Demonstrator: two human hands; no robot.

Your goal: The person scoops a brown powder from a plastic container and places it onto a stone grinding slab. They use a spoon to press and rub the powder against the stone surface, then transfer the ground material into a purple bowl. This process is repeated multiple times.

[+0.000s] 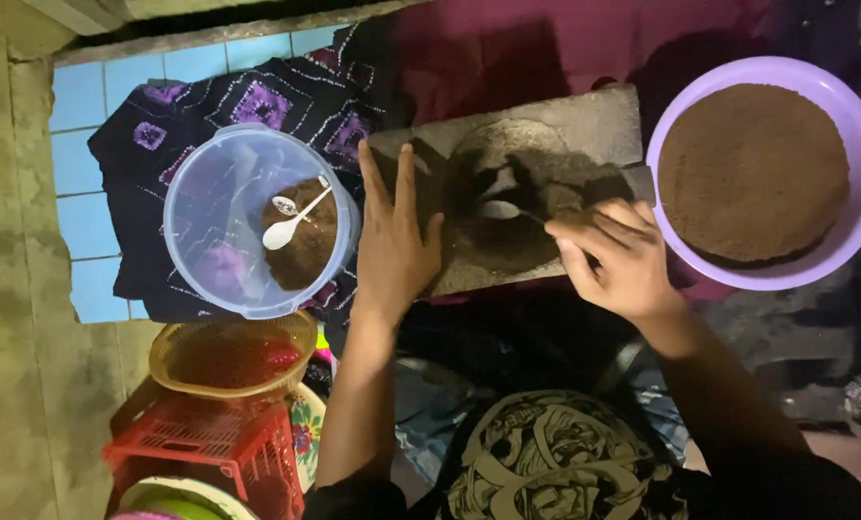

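Spoon working brown paste on the grinding stone, one hand bracing.

Left hand flat and spread on the near-left part of the grey stone slab, fingers fanned, gripping nothing. Right hand curled tight around a metal spoon, bowl of it down in the dark brown paste at the slab's middle. Just right of the slab, a purple basin filled with brown powder. To the left, on a patterned dark cloth, a clear plastic tub with a heap of the same brown stuff and a white spoon lying on it. Lower left: a yellow woven basket atop a red crate.
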